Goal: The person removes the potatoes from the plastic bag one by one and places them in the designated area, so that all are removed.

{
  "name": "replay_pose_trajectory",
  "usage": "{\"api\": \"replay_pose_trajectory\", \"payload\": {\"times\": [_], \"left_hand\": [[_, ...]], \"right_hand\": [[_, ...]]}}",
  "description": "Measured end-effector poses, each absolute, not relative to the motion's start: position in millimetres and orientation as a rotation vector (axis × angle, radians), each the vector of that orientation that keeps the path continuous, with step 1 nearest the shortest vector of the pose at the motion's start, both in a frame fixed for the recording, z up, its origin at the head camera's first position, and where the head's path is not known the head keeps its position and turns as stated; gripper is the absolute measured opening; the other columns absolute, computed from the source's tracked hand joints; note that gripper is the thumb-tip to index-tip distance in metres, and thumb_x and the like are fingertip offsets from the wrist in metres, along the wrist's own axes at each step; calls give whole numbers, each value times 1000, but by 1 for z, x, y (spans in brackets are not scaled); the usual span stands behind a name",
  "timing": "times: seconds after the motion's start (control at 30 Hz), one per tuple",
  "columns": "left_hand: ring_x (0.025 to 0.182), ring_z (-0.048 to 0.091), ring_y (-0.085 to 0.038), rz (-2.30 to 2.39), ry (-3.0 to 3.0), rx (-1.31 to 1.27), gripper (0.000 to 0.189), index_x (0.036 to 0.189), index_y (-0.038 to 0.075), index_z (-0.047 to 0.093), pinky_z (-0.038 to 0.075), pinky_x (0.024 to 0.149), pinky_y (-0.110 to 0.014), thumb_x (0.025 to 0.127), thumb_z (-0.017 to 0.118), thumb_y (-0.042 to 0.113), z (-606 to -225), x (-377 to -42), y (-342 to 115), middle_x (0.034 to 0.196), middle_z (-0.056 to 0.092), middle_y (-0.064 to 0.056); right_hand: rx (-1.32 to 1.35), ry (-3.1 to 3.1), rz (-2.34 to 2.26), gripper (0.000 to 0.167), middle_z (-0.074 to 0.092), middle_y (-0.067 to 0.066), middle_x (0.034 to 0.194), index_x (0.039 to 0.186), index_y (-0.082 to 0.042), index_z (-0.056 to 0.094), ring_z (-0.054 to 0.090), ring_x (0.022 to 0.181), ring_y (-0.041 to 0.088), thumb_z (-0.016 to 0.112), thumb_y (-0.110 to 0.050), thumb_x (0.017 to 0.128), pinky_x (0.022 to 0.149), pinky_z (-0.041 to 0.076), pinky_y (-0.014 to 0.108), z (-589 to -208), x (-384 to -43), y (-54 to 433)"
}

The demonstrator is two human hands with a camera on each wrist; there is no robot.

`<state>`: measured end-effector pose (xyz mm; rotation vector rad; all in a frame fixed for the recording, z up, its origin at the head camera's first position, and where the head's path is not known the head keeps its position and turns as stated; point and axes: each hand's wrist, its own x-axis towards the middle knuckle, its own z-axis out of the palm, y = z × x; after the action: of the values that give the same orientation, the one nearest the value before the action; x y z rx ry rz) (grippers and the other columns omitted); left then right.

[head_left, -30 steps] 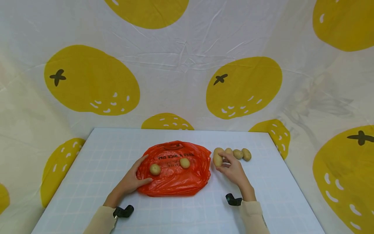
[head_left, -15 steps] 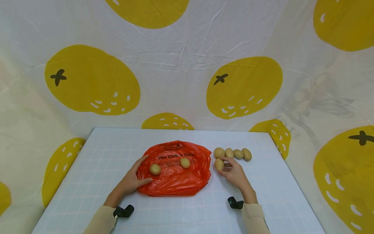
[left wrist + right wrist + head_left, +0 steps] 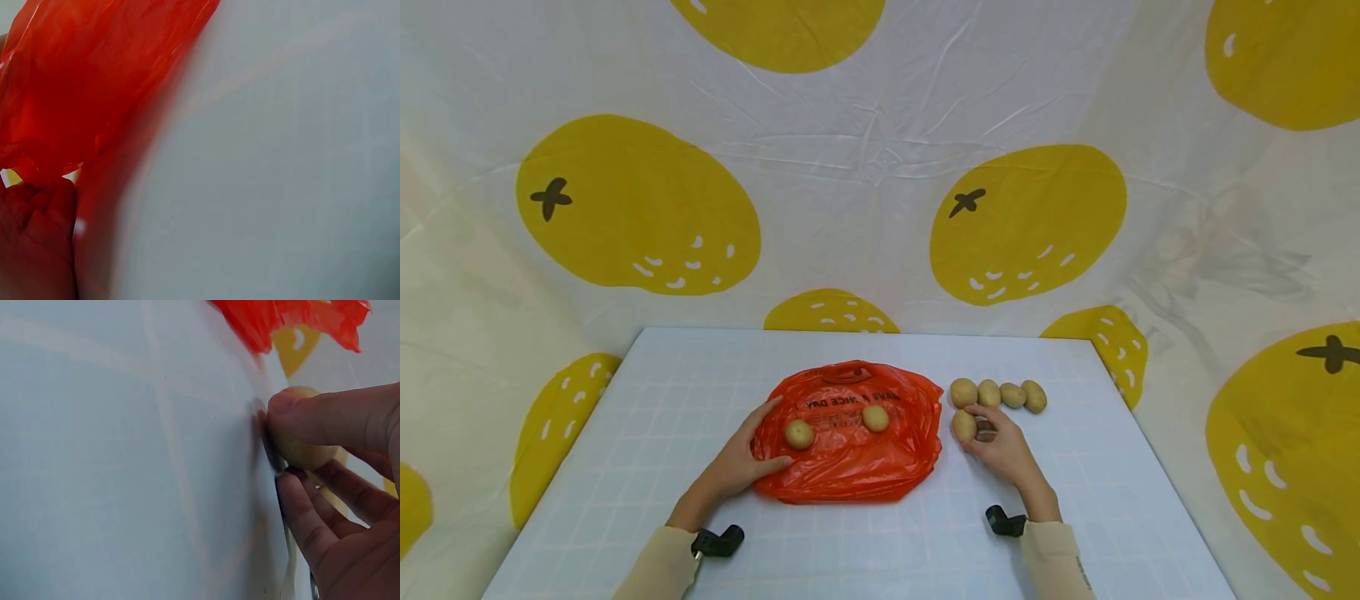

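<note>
A red plastic bag point(image 3: 850, 475) with black print lies flat, and two potatoes, one on the left point(image 3: 799, 434) and one on the right point(image 3: 875, 418), rest on it. Along the bag's left edge sits my left hand point(image 3: 737, 458), thumb and fingers spread wide apart and relaxed against the plastic. To the right of the bag, my right hand point(image 3: 1003, 450) pinches a potato point(image 3: 964, 426) between thumb and fingers, low over the table. In the right wrist view the thumb lies across this potato point(image 3: 306, 453). A row of several potatoes point(image 3: 988, 393) lies just beyond that hand.
Everything lies on a pale checked table point(image 3: 865, 550). Behind it hangs a white cloth point(image 3: 850, 208) with large yellow fruit prints. Each wrist carries a small black camera, the left one point(image 3: 718, 542) and the right one point(image 3: 1004, 521).
My right hand has drawn slightly toward the person with its potato, which now sits below the row's leftmost potato. The left hand and bag have stayed still.
</note>
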<state>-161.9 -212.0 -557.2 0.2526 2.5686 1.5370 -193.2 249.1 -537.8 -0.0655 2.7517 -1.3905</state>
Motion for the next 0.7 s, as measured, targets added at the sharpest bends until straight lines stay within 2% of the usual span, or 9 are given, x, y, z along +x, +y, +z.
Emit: {"api": "replay_pose_trajectory", "payload": {"times": [0.4, 0.7], "left_hand": [[154, 25, -47, 1533, 2578, 263, 101, 163, 25, 26, 30, 117, -71, 83, 86, 34, -557, -161, -212, 169, 25, -16], [154, 25, -46, 1523, 2583, 247, 102, 163, 26, 25, 30, 117, -71, 82, 86, 37, -556, -161, -212, 169, 24, -16]], "right_hand": [[-97, 2766, -1416, 58, 64, 14, 134, 134, -7, 62, 66, 111, 32, 83, 2, 80, 94, 60, 44, -539, -193, 250], [-118, 2739, -1410, 57, 61, 14, 138, 137, -8, 60, 63, 115, 31, 80, -1, 85, 97, 59, 44, -539, -196, 250]]}}
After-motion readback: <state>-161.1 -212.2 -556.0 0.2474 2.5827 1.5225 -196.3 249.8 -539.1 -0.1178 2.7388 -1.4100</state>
